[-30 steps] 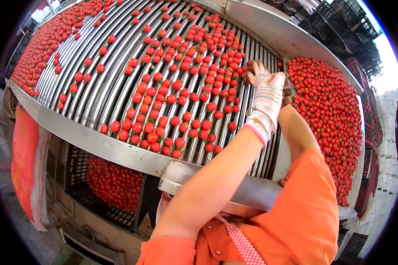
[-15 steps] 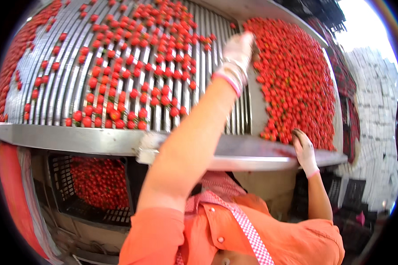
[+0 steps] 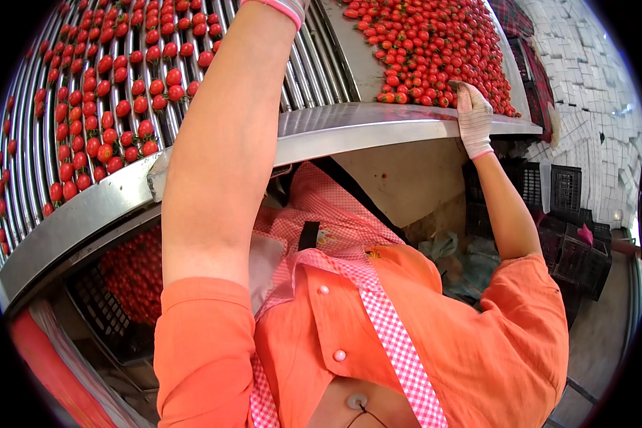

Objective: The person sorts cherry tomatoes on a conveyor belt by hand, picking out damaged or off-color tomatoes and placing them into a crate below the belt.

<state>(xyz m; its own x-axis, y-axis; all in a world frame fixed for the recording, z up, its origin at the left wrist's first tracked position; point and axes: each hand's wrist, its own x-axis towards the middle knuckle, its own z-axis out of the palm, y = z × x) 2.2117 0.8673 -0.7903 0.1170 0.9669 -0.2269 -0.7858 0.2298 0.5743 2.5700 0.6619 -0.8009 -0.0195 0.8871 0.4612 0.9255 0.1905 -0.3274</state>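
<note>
My left forearm crosses the sorting machine; my left hand (image 3: 289,7), in a white glove with pink cuff, is cut off at the top edge, fingers hidden. My right hand (image 3: 474,118), in a striped glove with dark-stained fingertips, is curled over the metal rim (image 3: 367,123) at the front of a sloped tray (image 3: 357,60), beside a dense heap of red cherry tomatoes (image 3: 442,50). Left of that, scattered tomatoes lie on steel rollers (image 3: 310,71), partly hidden by my left forearm.
A black crate (image 3: 105,307) of tomatoes sits under the machine at left, near hanging red fabric (image 3: 46,364). Black crates (image 3: 565,189) stand at right beside white stacked boxes (image 3: 578,85). My orange shirt and checked apron fill the bottom.
The view has tipped down toward my body. My right hand has moved from beside my left hand to the front rim. My left hand has slipped mostly out of the top.
</note>
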